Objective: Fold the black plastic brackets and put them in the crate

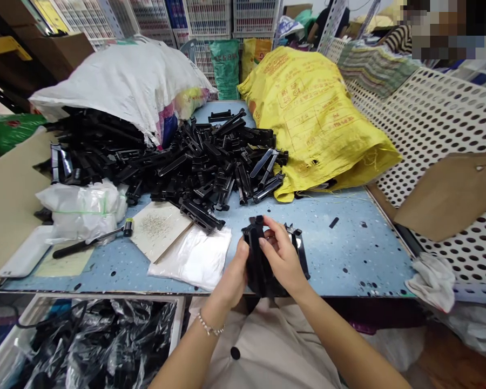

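Observation:
Both of my hands grip a black plastic part (256, 254) near the table's front edge. My left hand (234, 274) closes on its left side, with the thumb against it. From the right, my right hand (282, 258) pinches its upper end between thumb and fingers. Another black part (302, 251) lies just right of that hand, partly hidden behind it. A large heap of similar long black parts (202, 156) covers the back of the table. Left of my hands lies a stack of clear plastic bags (202, 259).
A white sack (117, 81) and a yellow sack (311, 119) stand behind. At left are a small hammer (105, 236), a board with tiny bits (157, 227) and bundled bags (83, 208). A crate (178, 324) of bagged black parts sits below. A perforated white panel (449, 119) borders the right.

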